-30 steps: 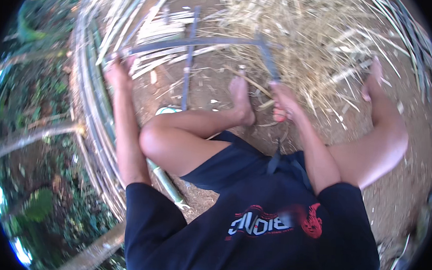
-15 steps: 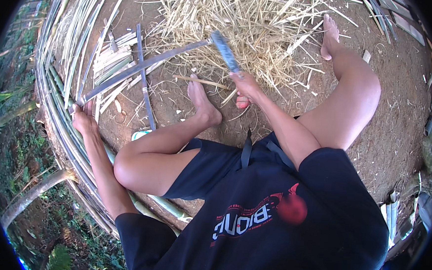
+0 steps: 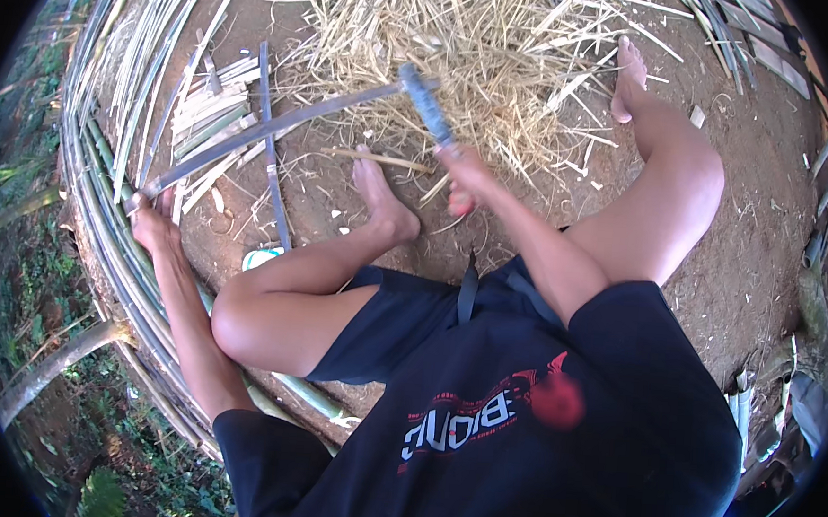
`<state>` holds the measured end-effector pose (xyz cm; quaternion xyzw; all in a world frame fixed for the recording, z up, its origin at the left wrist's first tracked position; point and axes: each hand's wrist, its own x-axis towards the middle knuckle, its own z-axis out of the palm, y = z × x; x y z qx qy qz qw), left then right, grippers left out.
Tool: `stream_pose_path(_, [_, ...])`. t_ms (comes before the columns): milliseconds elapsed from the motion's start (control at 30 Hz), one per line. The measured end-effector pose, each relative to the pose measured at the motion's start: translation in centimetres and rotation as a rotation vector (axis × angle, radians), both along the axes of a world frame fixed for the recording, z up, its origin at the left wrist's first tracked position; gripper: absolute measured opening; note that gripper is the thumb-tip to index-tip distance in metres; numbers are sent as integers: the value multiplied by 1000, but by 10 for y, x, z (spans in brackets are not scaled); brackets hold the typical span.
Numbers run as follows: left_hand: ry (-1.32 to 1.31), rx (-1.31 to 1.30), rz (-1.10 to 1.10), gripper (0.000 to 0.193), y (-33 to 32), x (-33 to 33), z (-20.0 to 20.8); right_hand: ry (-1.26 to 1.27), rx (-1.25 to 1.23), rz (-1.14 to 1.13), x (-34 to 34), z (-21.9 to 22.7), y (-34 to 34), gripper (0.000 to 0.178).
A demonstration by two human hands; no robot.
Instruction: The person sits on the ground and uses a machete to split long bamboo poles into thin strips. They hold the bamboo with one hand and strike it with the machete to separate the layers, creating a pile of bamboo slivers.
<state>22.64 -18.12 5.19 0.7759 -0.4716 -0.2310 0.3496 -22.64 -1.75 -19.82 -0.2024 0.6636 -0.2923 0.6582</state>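
Observation:
At the left, my left hand [image 3: 155,224] is closed around the near end of a long, dark bamboo strip [image 3: 285,123]. The strip slants up and right to a broad-bladed knife [image 3: 425,106], whose blade crosses it near the far end. My right hand [image 3: 468,175] grips the knife's handle, and some red shows below the fingers. Whether the edge has entered the strip cannot be seen. Beneath the held strip, a second dark strip [image 3: 275,179] lies on the ground, crossing it in view.
A large heap of pale shavings [image 3: 465,44] spreads beyond the knife. Short split pieces [image 3: 209,118] are stacked left of my foot. Long bamboo poles [image 3: 118,212] and thin strips [image 3: 151,62] line the left side. A white-and-green object [image 3: 260,258] sits beside my knee.
A short end of the strip now shows past the blade. The knife has shifted slightly left and down; both hands keep their grip. The whole view has moved a little.

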Motion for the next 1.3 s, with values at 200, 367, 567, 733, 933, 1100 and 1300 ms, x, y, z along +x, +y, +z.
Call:
stream_pose_path(200, [124, 4, 45, 49, 8, -14, 6, 7, 11, -2, -3, -13, -1, 33])
stream_pose_path(367, [109, -2, 59, 47, -4, 11, 5, 51, -60, 96, -3, -8, 0, 40])
stream_pose_path(567, [-224, 81, -18, 47, 0, 10, -11, 134, -87, 122, -2, -12, 18, 32])
stream_pose_path(733, [-362, -56, 1, 52, -17, 65, -33, -80, -19, 40, 16, -5, 19, 41])
stream_pose_path(933, [-366, -75, 36, 55, -6, 73, -34, -48, 4, 93, 13, -3, 17, 40])
stream_pose_path(1100, [-375, -92, 41, 58, -7, 69, -40, 2, -152, 71, 34, -10, 26, 39])
stream_pose_path(1300, [-406, -112, 54, 62, -7, 77, -43, 15, -21, -8, 17, -24, 33, 30])
